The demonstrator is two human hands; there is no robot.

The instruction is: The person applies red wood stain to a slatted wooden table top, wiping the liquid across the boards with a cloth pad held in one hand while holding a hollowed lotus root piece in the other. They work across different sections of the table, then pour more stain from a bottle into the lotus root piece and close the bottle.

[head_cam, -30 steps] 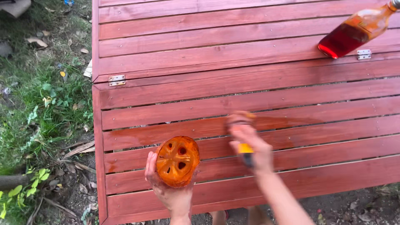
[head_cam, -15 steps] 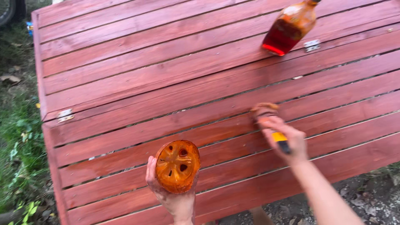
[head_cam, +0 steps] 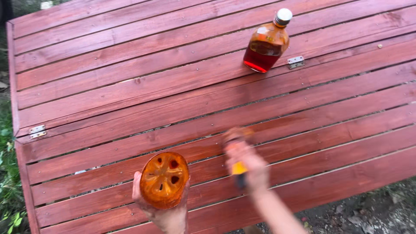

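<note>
The right hand (head_cam: 247,167) is blurred, closed round the handle of a brush (head_cam: 238,167) with a yellow band; the brush head rests on a slat of the worktop (head_cam: 130,86), near its front edge. The forearm runs up from the lower edge of the view, slanting left toward the hand. Nothing lies between the brush and the boards around it.

Just to its left, the left hand (head_cam: 162,212) is raised palm up, fingers curled round the base of a round orange container (head_cam: 164,180). The container is held clear of the slats and tilted so its top faces the camera; that top shows several dark holes. What is inside cannot be told.

Well apart, at the far side of the red-brown slatted worktop, a flat glass bottle (head_cam: 266,43) with a pale cap stands tilted in view, holding dark red liquid in its lower part. A small metal hinge (head_cam: 296,62) sits just beside it, and another hinge (head_cam: 37,131) lies at the left edge. Grass (head_cam: 6,182) shows past the left side.
</note>
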